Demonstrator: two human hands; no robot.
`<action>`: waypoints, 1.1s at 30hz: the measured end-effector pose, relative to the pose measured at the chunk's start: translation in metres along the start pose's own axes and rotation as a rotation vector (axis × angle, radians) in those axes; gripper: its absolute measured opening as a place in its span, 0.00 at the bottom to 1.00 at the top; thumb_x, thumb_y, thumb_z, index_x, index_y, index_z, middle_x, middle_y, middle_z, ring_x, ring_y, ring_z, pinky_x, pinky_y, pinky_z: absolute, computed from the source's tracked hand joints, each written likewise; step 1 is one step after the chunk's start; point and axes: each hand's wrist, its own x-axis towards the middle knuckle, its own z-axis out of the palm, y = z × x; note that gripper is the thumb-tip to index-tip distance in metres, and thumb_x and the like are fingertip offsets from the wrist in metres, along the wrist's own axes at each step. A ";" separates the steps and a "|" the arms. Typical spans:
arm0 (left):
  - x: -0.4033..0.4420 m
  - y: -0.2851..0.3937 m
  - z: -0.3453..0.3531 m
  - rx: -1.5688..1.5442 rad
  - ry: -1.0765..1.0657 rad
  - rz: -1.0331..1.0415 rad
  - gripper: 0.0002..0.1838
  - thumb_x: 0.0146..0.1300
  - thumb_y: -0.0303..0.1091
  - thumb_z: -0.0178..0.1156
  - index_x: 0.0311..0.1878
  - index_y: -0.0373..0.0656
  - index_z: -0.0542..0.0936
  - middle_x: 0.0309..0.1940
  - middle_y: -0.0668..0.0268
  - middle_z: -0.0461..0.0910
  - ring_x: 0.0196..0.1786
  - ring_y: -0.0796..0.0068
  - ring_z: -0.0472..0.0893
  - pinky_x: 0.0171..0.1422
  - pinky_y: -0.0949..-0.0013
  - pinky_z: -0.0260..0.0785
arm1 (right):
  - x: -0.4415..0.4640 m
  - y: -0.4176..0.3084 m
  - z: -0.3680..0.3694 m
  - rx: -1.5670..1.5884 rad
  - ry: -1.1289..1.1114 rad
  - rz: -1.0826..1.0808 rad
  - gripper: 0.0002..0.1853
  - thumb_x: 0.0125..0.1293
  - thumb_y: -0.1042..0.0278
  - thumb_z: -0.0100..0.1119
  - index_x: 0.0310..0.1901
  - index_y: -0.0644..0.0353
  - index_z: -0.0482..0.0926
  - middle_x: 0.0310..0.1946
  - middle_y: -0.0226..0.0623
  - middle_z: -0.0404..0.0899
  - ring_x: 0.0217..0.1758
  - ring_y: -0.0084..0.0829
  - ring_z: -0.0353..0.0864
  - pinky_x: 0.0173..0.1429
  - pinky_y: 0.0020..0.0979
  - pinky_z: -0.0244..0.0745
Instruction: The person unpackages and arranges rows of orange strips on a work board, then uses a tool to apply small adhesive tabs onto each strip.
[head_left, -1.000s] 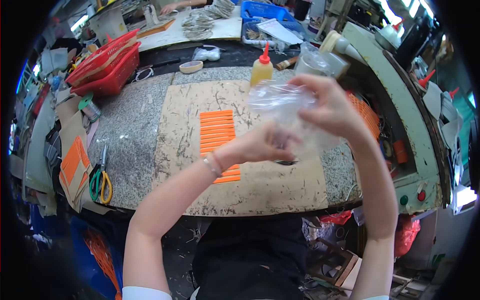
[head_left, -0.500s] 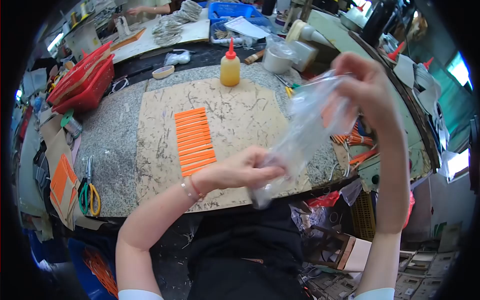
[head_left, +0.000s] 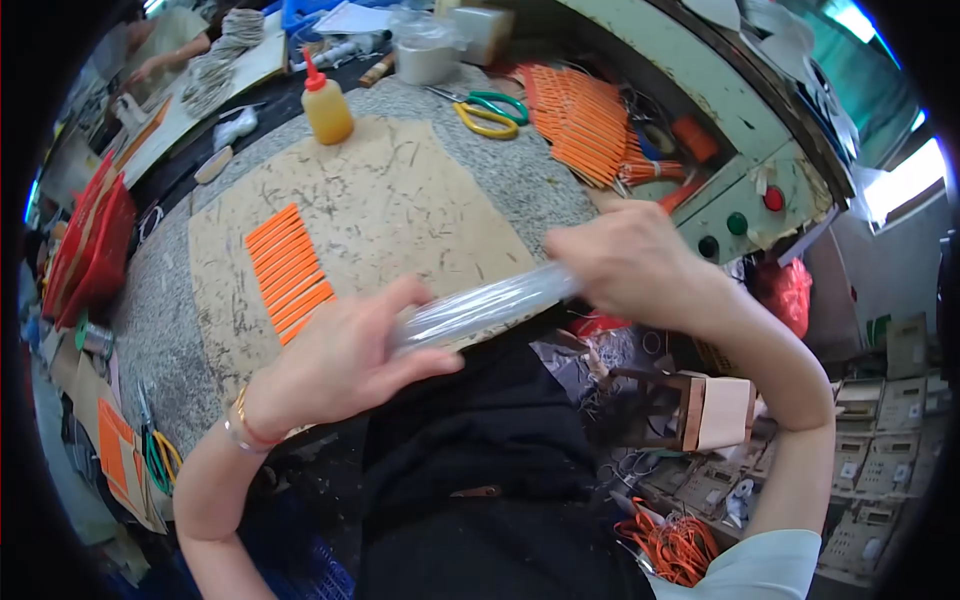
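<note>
Left hand [head_left: 350, 350], partly open, and right hand [head_left: 628, 258], closed, hold the plastic [head_left: 485, 306] near the table [head_left: 160, 320]'s front edge; the board [head_left: 400, 215] extends inward from it.

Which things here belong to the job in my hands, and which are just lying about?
In the job:
clear plastic, held between left hand and right hand
probably the row of orange strips

Seemingly lying about:
red-tipped bottle
both pairs of scissors
red baskets

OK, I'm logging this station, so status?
Left hand, right hand: both on clear plastic, one at each end. Orange strips on brown sheet. No obstruction seen between hands.
</note>
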 end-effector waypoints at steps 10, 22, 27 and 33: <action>0.012 -0.043 0.020 -0.320 -0.071 -0.204 0.08 0.71 0.32 0.55 0.41 0.37 0.80 0.24 0.68 0.77 0.29 0.81 0.76 0.33 0.69 0.68 | -0.063 -0.019 -0.053 0.054 0.536 0.417 0.23 0.57 0.75 0.57 0.58 0.60 0.75 0.49 0.52 0.77 0.54 0.49 0.78 0.66 0.43 0.69; 0.095 0.048 0.052 -0.485 0.507 0.292 0.08 0.70 0.31 0.57 0.46 0.37 0.75 0.35 0.55 0.79 0.41 0.60 0.79 0.48 0.60 0.71 | 0.016 -0.081 0.122 0.717 0.716 0.476 0.17 0.66 0.72 0.57 0.55 0.66 0.74 0.49 0.51 0.78 0.54 0.51 0.77 0.60 0.43 0.72; 0.102 -0.037 0.063 0.051 0.563 0.282 0.06 0.60 0.27 0.60 0.36 0.35 0.74 0.27 0.48 0.76 0.37 0.44 0.78 0.43 0.52 0.71 | 0.009 -0.115 0.079 0.453 0.453 0.485 0.07 0.59 0.79 0.63 0.39 0.66 0.79 0.35 0.43 0.77 0.49 0.52 0.76 0.52 0.47 0.71; 0.052 -0.034 0.114 -0.403 0.673 0.169 0.06 0.66 0.27 0.60 0.39 0.35 0.74 0.29 0.51 0.76 0.32 0.49 0.76 0.37 0.57 0.68 | -0.022 -0.111 0.099 1.081 0.491 0.591 0.04 0.69 0.73 0.59 0.38 0.65 0.76 0.34 0.40 0.76 0.38 0.35 0.78 0.45 0.32 0.73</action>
